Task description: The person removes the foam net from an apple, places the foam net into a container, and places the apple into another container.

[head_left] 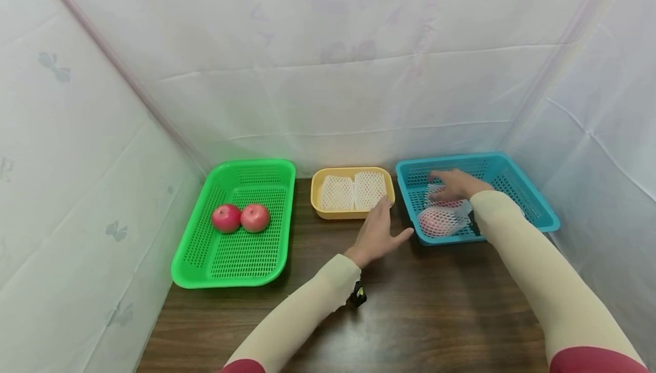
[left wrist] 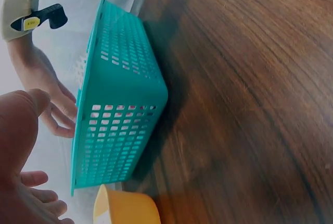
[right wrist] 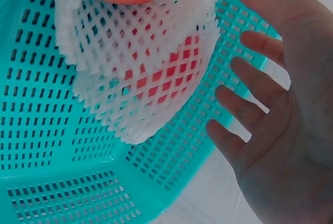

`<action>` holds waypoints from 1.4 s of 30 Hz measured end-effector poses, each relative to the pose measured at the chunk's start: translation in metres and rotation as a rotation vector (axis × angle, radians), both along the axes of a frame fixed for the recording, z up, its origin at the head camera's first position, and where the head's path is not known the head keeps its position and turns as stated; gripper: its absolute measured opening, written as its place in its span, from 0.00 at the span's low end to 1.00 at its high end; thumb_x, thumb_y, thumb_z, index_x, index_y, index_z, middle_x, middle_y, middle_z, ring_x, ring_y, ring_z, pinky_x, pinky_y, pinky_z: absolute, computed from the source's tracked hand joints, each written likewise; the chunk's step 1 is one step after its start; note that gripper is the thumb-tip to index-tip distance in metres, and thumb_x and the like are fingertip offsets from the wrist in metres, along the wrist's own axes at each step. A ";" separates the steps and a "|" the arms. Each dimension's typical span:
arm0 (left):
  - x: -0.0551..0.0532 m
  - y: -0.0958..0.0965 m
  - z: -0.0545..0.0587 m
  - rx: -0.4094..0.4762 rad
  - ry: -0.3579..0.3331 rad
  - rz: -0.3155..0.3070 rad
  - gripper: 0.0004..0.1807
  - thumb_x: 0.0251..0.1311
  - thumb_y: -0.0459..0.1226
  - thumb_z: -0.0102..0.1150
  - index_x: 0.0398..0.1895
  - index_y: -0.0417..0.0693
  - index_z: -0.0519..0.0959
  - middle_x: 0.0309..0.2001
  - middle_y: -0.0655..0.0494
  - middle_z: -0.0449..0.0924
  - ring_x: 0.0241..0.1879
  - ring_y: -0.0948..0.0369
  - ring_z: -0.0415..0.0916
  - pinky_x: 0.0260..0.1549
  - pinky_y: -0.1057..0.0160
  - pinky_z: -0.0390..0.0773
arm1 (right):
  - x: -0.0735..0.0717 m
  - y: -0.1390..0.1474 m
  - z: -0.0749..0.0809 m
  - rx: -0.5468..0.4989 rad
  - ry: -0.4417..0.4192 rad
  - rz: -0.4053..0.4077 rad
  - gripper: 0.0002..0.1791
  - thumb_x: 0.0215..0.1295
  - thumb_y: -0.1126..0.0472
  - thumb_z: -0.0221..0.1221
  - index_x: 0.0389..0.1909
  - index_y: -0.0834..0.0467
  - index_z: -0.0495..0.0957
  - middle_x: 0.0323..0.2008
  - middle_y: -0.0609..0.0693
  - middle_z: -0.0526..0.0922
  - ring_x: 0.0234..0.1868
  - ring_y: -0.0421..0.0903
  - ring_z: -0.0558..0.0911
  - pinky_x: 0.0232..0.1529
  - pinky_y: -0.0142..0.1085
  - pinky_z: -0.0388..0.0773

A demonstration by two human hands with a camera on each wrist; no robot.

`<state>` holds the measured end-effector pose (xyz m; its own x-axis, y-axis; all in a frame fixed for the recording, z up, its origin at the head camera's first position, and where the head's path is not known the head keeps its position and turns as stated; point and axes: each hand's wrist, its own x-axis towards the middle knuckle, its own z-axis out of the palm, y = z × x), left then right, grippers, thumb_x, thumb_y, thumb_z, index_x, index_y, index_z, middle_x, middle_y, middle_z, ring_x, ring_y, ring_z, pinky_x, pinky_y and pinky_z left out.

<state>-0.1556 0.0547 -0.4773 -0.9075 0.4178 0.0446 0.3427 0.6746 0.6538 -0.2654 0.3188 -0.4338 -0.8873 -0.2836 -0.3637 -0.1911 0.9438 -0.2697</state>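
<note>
Over the blue basket (head_left: 533,196), my right hand (head_left: 453,185) hovers with its fingers spread and holds nothing. Beneath it lies an apple in a white foam net (head_left: 441,222); a second foam net (head_left: 435,192) behind it is partly hidden by the hand. In the right wrist view, the netted fruit (right wrist: 161,81) sits apart from the fingertips (right wrist: 217,127). My left hand (head_left: 376,235) is held above the table, thumb out and nothing in it, near the front right of the yellow basket (head_left: 333,214). White foam nets (head_left: 338,193) lie inside that basket.
A green basket (head_left: 233,282) on the left holds two red apples (head_left: 226,218) side by side. The baskets stand on a dark wooden table (head_left: 410,316). White sheeting (head_left: 333,94) encloses the back and both sides, close behind the baskets.
</note>
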 end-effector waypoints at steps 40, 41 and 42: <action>0.006 0.031 -0.012 0.026 -0.071 -0.018 0.48 0.69 0.57 0.60 0.83 0.49 0.49 0.83 0.52 0.42 0.80 0.55 0.48 0.73 0.52 0.60 | 0.016 0.041 -0.017 -0.070 0.019 -0.004 0.27 0.66 0.54 0.70 0.60 0.59 0.71 0.53 0.67 0.79 0.50 0.66 0.79 0.47 0.63 0.80; 0.006 0.031 -0.013 0.022 -0.074 -0.018 0.48 0.69 0.57 0.60 0.83 0.49 0.49 0.83 0.51 0.42 0.80 0.55 0.48 0.73 0.52 0.60 | 0.017 0.041 -0.017 -0.074 0.021 0.000 0.27 0.66 0.54 0.70 0.60 0.59 0.71 0.52 0.67 0.79 0.49 0.65 0.79 0.47 0.62 0.80; 0.007 0.031 -0.015 0.019 -0.075 -0.016 0.49 0.69 0.57 0.60 0.83 0.49 0.49 0.83 0.51 0.42 0.80 0.55 0.48 0.73 0.52 0.60 | 0.017 0.041 -0.018 -0.079 0.022 0.003 0.27 0.66 0.54 0.69 0.60 0.59 0.70 0.51 0.67 0.79 0.48 0.65 0.79 0.46 0.61 0.80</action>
